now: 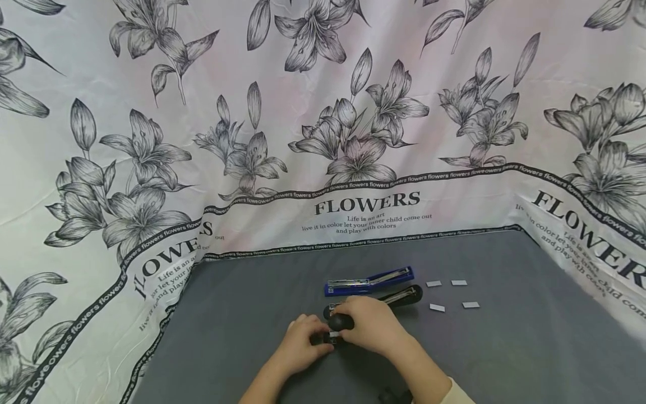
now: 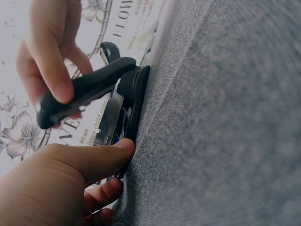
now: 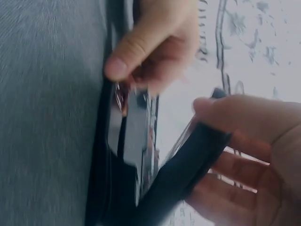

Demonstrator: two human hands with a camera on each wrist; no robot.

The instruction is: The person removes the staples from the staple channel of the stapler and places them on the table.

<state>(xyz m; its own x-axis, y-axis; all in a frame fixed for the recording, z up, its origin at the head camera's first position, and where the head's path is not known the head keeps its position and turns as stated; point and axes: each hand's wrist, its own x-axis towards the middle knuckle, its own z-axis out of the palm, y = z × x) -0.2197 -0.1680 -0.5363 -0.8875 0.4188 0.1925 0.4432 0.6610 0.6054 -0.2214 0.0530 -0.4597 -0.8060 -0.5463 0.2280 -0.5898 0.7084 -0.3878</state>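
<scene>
A black stapler (image 2: 94,89) stands on the grey cloth with its top arm swung up from its base, baring the metal magazine (image 3: 134,127). My left hand (image 1: 303,345) pinches the front end of the base between thumb and fingers. The raised top arm (image 3: 188,162) is gripped by my right hand (image 1: 370,325), thumb on one side and fingers on the other. Just behind the hands lies a second black stapler (image 1: 406,295), opened out and partly covered by the right hand. Beyond that one is a blue stapler (image 1: 348,288), also opened out.
Several small whitish strips, looking like staples, lie right of the staplers, one nearest the back being a strip (image 1: 458,283). A dark object (image 1: 388,395) shows at the bottom edge by the right forearm. Flower-printed curtain (image 1: 363,213) borders the grey table surface (image 1: 242,303).
</scene>
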